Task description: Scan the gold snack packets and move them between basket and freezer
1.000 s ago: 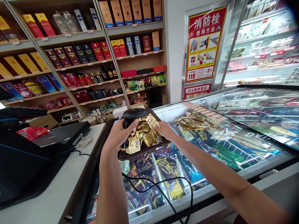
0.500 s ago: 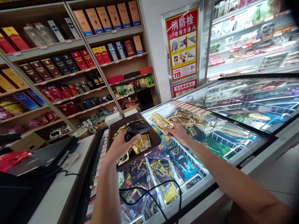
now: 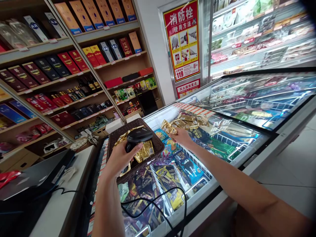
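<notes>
White counter at far left, its edge alongside the freezer. Left hand wrapped around the scanner above the basket; basket near the freezer's left edge, gold packets inside. Cable loops in front of the basket, crossing the freezer's front edge in view. Strip of freezer top separates basket from pile. Right hand pinches a packet beside the pile. Floor lies beyond the front edge, right.

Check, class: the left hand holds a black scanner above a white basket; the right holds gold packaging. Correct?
Not quite: in the head view, the left hand holds the black scanner above a brown basket, not white. The rest stands.
</notes>
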The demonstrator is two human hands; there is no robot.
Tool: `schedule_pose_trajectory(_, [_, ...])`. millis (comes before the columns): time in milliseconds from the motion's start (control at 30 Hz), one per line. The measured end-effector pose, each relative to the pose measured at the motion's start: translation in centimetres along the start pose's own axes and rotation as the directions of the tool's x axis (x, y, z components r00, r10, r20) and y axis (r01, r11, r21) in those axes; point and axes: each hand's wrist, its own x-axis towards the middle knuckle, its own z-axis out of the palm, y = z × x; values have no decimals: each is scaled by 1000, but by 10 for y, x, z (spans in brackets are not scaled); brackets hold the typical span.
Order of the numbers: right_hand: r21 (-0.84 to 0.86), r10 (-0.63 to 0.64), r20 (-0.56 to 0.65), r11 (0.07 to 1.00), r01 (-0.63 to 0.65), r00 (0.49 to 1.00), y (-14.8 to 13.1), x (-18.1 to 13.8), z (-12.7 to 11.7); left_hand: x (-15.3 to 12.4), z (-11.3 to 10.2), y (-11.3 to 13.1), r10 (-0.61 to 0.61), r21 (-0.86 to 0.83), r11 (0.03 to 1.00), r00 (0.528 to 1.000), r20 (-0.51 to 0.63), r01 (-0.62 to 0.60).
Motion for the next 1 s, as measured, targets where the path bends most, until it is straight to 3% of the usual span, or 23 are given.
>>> schedule_pose_trajectory(67, [-219, -6, -185, 975, -35, 983, 12, 12, -7, -1, -1, 1, -6, -8, 1000, 1000, -21, 5])
schedule_pose_trajectory(167, [-289, 5, -378, 949, -123, 926, 32, 30, -21, -1, -2, 0, -27, -18, 999, 999, -41, 26])
schedule_pose_trajectory(333, [-370, -75, -476, 921, -122, 876, 50, 34, -32, -7, -14, 2, -82, -76, 994, 996, -41, 79])
schedule_pose_trajectory(467, [-520, -256, -496, 853, -47, 829, 42, 20, -23, -19, -33, 6, -159, -159, 977, 983, -92, 143])
schedule_pose_trajectory(600, [-596, -437, -407, 792, 130, 802, 6, 3, 7, -27, -49, -4, -213, -228, 958, 964, -160, 174])
schedule_pose_trajectory(733, [-559, -559, -102, 716, 418, 823, -63, -16, 59, -31, -57, -14, -208, -247, 957, 954, -215, 153])
schedule_pose_trajectory(867, [-467, -483, 201, 718, 517, 852, -128, -32, 125, -34, -59, -15, -206, -248, 957, 951, -231, 147])
schedule_pose_trajectory(933, [-465, -417, 277, 730, 501, 866, -147, -36, 158, -34, -59, -17, -199, -246, 959, 949, -245, 138])
schedule_pose_trajectory(1000, [-471, -354, 274, 761, 446, 894, -156, -35, 186, -34, -60, -19, -184, -235, 964, 947, -262, 123])
